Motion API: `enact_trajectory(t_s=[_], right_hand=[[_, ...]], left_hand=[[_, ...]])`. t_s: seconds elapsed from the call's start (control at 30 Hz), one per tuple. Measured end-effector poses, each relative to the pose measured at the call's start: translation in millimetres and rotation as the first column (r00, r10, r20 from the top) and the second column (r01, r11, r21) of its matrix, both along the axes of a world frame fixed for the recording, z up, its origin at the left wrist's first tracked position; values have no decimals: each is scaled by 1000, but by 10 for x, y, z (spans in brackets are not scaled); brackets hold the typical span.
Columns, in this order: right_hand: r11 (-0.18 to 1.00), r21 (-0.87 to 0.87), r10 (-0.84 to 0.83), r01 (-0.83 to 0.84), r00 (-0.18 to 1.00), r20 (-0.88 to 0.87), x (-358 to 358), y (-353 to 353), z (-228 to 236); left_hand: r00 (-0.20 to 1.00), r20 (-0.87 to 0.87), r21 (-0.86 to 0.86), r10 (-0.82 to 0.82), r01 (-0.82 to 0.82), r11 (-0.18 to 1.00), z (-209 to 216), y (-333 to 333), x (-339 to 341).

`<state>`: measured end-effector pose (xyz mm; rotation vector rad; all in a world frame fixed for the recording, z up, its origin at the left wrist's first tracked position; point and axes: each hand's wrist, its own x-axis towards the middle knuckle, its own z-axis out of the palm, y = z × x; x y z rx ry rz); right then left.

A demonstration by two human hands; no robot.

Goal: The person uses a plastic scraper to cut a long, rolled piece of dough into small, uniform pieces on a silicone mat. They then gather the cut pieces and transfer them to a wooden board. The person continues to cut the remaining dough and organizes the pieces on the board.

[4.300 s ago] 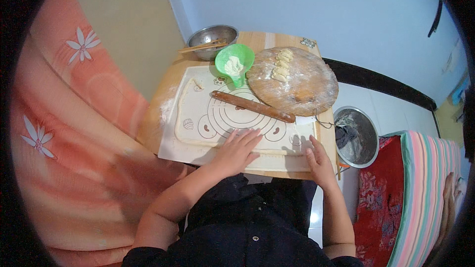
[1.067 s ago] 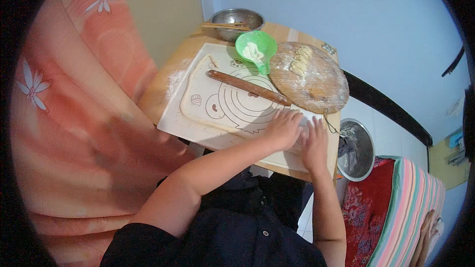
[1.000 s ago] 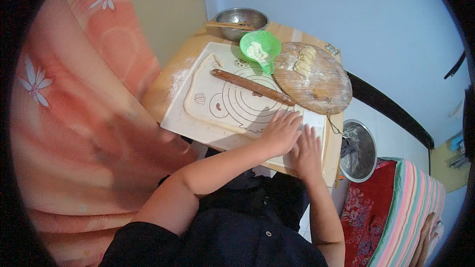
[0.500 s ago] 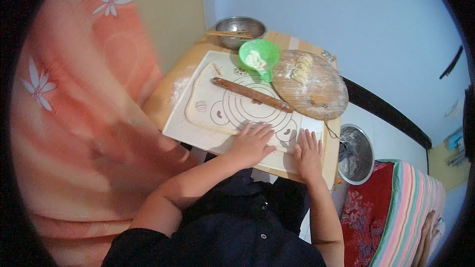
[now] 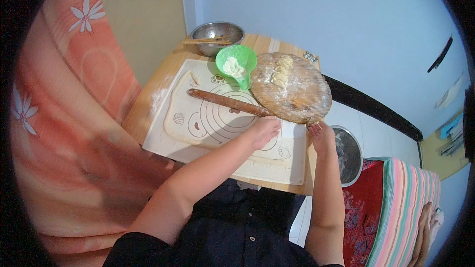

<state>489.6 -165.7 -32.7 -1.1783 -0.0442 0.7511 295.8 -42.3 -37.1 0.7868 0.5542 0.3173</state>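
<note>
A pale mat (image 5: 230,170) printed with rings and small figures lies on the wooden table. Across it rests a brown rolling pin (image 5: 225,100), slanting from upper left toward the round board. My left hand (image 5: 267,129) is over the mat by the pin's right end, its fingers loosely stretched toward the board's edge. At the near rim of the round ridged board (image 5: 309,91), my right hand (image 5: 320,134) has its fingers bent around the edge. A floury, lumpy piece of dough (image 5: 282,71) lies on that board. Whether the left fingertips touch the pin is unclear.
Behind the mat sit a green scoop (image 5: 247,57) with white flour and a steel bowl (image 5: 203,32) with chopsticks across it. Another metal basin (image 5: 349,155) stands lower, right of the table. An orange curtain (image 5: 94,143) hangs at left; a striped cloth (image 5: 396,207) lies at right.
Both hands have left the mat's near edge and moved farther away, the left toward the rolling pin's end, the right to the round board's rim. My view has shifted slightly.
</note>
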Motion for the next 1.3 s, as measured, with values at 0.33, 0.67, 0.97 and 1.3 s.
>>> enact_trajectory(t_s=[0.33,0.67,0.97,1.3], right_hand=[[993,55,116,-104,948,-296,358,265,51],[994,65,101,-85,943,-317,454,380,32],[981,63,194,-184,949,-249,478,420,-19],[902,-432,340,19,586,735,-220,-247,-28]], left_hand=[[943,-332,939,36,327,108,51,-146,93],[833,-512,768,207,553,-324,87,-188,561],[784,-573,744,238,620,-249,63,-105,604],[776,-610,680,163,617,-396,216,-286,70]])
